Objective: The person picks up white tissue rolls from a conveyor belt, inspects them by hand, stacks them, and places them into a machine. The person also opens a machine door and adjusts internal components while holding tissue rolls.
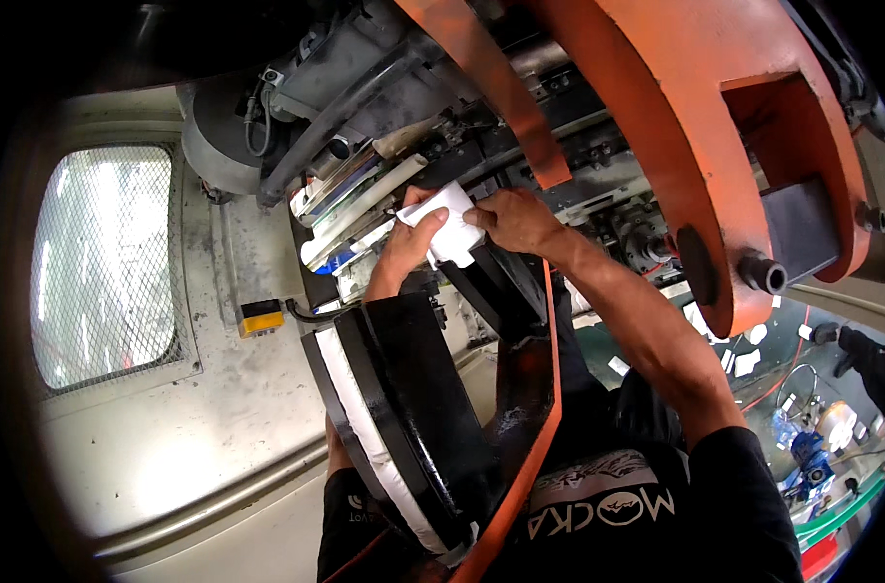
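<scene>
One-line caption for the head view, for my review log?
Both hands, left hand and right hand, hold a white sheet against an orange machine.

A white sheet of paper [447,225] was held up against the dark machine parts, pinched at its left and right edges. It was crumpled slightly, tilted, with its lower corner hanging free.

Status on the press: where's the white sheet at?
Done: nothing visibly finished. In hand: left hand and right hand both hold the white sheet at the dark slot of the orange machine. Left: sheet not yet in or out; can't tell which.
</scene>
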Action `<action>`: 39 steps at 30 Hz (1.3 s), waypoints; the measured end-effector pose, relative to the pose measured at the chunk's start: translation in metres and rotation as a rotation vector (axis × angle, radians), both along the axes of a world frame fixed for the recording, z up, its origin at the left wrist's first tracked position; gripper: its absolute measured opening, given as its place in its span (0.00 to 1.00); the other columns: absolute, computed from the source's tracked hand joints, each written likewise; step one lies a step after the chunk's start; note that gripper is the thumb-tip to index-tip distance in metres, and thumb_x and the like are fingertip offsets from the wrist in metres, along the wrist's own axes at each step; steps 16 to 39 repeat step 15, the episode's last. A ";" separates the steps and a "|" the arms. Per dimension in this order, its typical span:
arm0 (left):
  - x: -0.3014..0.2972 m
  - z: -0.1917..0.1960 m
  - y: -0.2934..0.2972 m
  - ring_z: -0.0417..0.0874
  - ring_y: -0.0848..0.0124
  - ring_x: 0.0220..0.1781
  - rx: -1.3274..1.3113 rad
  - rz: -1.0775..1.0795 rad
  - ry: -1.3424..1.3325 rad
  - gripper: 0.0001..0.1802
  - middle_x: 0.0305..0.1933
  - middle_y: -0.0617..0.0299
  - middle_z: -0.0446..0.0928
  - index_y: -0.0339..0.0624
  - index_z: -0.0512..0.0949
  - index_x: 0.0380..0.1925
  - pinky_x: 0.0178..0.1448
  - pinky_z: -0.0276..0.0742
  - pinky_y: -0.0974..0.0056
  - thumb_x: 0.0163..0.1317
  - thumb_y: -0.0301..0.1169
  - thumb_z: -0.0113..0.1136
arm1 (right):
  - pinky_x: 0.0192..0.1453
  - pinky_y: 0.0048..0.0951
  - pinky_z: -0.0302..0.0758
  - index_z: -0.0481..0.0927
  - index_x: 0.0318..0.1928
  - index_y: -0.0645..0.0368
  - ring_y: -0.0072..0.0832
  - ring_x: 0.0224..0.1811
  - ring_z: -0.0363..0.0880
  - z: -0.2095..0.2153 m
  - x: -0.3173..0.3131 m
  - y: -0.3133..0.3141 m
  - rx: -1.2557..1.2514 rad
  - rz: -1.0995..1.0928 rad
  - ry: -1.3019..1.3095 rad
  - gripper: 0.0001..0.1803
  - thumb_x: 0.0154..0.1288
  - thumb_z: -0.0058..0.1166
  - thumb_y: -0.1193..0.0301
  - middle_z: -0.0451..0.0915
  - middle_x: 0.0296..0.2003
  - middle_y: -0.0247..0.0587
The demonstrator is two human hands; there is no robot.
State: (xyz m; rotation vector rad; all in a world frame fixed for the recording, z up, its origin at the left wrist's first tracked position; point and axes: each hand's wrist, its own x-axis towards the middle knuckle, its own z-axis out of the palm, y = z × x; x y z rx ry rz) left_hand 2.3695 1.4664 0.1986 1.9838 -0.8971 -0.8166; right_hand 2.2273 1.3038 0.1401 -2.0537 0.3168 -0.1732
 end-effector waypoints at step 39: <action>-0.030 -0.049 0.012 0.76 0.63 0.62 -0.312 0.468 -0.054 0.31 0.66 0.46 0.71 0.40 0.74 0.63 0.66 0.71 0.58 0.68 0.48 0.65 | 0.53 0.39 0.78 0.83 0.51 0.56 0.35 0.50 0.85 -0.010 0.043 0.032 0.251 -0.139 -0.561 0.16 0.77 0.51 0.58 0.84 0.49 0.44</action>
